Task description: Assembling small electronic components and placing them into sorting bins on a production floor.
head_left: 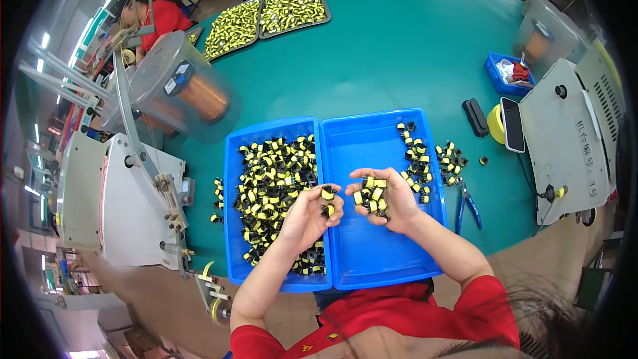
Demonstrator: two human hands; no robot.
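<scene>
My left hand (307, 219) is over the inner side of the left blue bin (234, 252), its fingers curled around a couple of small black coil bobbins (327, 193) wrapped in yellow tape. Above the right blue bin (365, 252), my right hand (401, 205) cups several more of these coil bobbins (374, 194) in its palm and fingers. The two hands face each other, their fingertips close together. A thick heap of the same bobbins (272, 173) fills the left bin. In the right bin, a loose line of bobbins (417, 153) lies along the right wall.
Loose bobbins (452, 159) and blue-handled pliers (468, 209) lie right of the bins. Beyond are a black case (475, 118), a phone (512, 125) and a small blue basket (498, 80). Machines (136, 206) flank the table. Filled trays (296, 10) stand at the back; a person (166, 20) sits far left.
</scene>
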